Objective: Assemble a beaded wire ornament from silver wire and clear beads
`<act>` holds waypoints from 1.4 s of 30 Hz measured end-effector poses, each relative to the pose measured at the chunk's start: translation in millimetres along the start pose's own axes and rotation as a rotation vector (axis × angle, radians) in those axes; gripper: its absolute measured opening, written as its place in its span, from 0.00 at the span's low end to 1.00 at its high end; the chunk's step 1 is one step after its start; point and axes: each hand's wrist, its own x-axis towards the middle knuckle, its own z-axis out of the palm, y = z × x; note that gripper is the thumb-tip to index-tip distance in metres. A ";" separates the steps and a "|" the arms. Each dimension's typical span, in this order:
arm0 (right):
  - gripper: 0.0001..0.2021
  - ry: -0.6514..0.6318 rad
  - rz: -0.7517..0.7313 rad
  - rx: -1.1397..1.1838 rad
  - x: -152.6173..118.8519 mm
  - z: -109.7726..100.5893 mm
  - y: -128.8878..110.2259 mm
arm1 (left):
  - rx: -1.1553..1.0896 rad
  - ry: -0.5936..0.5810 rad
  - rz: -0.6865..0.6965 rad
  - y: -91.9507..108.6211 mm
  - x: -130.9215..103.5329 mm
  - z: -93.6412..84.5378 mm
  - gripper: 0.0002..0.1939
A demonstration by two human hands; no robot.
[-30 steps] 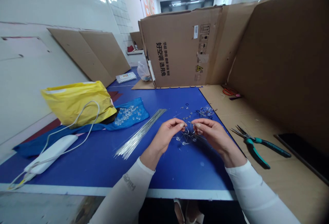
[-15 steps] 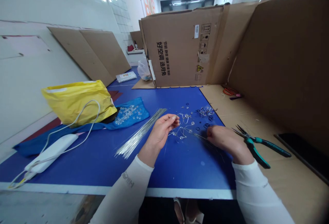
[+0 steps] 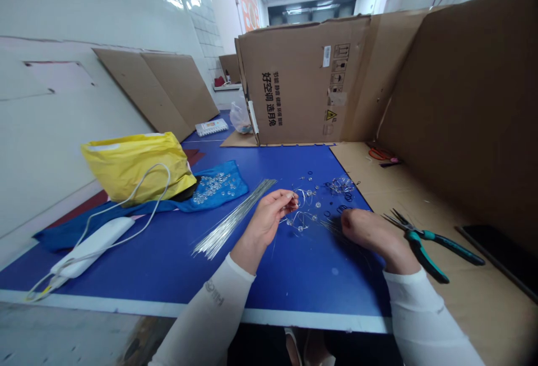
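My left hand (image 3: 275, 212) is closed in a pinch around a thin bent wire piece with clear beads (image 3: 300, 221), above the blue table (image 3: 290, 282). My right hand (image 3: 365, 230) is curled over a few dark thin wires (image 3: 333, 226); its fingertips are turned away, so what they hold, if anything, is hidden. Loose clear beads and small black rings (image 3: 342, 209) lie between the hands. Just beyond them is a tangled pile of beaded wire (image 3: 341, 185). To the left of my left hand lies a bundle of straight silver wires (image 3: 235, 220).
Teal-handled pliers (image 3: 424, 245) lie on cardboard at the right, beside a dark flat object (image 3: 500, 248). Orange-handled scissors (image 3: 380, 154) rest farther back. At left are a yellow bag (image 3: 138, 167), clear beads on blue cloth (image 3: 216, 186) and a white power strip (image 3: 94, 248). A cardboard box (image 3: 302, 86) stands behind.
The whole view has shifted slightly, so everything sits a little farther right. Both hands keep nearly the same pose, the left still pinching the wire piece.
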 end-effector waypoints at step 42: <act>0.14 0.264 -0.314 1.863 10.1 -113.6 -55.3 | 0.165 -0.186 0.317 107.7 -15.9 28.7 0.08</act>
